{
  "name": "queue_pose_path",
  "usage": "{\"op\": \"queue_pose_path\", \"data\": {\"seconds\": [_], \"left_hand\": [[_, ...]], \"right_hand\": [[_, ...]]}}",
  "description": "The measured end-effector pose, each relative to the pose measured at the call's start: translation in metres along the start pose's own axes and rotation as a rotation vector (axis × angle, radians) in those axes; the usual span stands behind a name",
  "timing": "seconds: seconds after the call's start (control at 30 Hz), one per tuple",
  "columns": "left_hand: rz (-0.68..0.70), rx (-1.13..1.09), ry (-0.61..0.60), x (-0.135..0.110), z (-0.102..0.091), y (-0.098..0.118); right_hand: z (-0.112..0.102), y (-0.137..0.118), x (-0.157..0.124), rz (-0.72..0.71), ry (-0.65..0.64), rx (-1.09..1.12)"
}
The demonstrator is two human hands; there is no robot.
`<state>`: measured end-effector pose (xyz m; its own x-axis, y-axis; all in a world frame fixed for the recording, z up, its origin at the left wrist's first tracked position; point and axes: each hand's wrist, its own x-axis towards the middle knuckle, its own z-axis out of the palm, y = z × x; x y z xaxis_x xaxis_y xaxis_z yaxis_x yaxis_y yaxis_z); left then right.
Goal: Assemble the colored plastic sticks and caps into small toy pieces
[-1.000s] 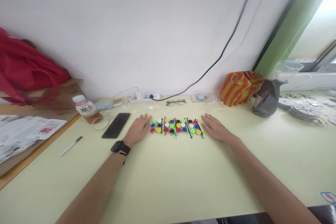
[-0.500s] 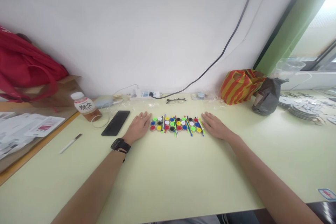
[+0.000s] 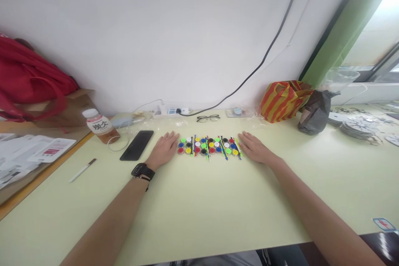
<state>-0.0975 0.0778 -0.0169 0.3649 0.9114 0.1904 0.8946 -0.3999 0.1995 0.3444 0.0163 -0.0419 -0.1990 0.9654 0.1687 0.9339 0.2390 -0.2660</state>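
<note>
A tight block of small round coloured caps in red, yellow, green, blue, white and black lies on the pale green table, with thin coloured sticks laid between the columns. My left hand rests flat on the table against the block's left side, fingers stretched out, a black watch on its wrist. On the block's right side my right hand lies flat too, fingers out. Neither hand holds anything.
Left of my left hand lie a black phone, a drink bottle and a white pen. Glasses and a power strip sit by the wall. A striped bag and a dark bag stand at right.
Both hands stay flat beside the caps. Only the camera has shifted slightly, so everything sits a little higher and further left in the picture.
</note>
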Motion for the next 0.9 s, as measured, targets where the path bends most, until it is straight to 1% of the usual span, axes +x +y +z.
{"op": "queue_pose_path", "data": {"seconds": [0.27, 0.47, 0.53, 0.73, 0.8, 0.9], "left_hand": [[0.002, 0.008, -0.008, 0.0, 0.0, -0.001], [0.004, -0.001, 0.003, 0.001, 0.001, -0.002], [0.003, 0.0, 0.0, 0.0, 0.001, -0.002], [0.002, 0.009, 0.004, 0.0, 0.001, -0.002], [0.007, 0.011, 0.006, 0.0, 0.001, -0.002], [0.005, 0.012, 0.004, 0.0, 0.001, -0.002]], "right_hand": [[-0.009, -0.003, 0.0, 0.008, -0.058, -0.031], [-0.012, -0.008, -0.003, 0.009, -0.043, -0.006], [-0.013, -0.01, -0.004, 0.01, -0.021, 0.011], [-0.026, -0.011, 0.0, 0.024, 0.09, 0.225], [-0.03, -0.013, 0.001, 0.028, 0.09, 0.261], [-0.031, -0.02, 0.001, -0.006, 0.056, 0.35]]}}
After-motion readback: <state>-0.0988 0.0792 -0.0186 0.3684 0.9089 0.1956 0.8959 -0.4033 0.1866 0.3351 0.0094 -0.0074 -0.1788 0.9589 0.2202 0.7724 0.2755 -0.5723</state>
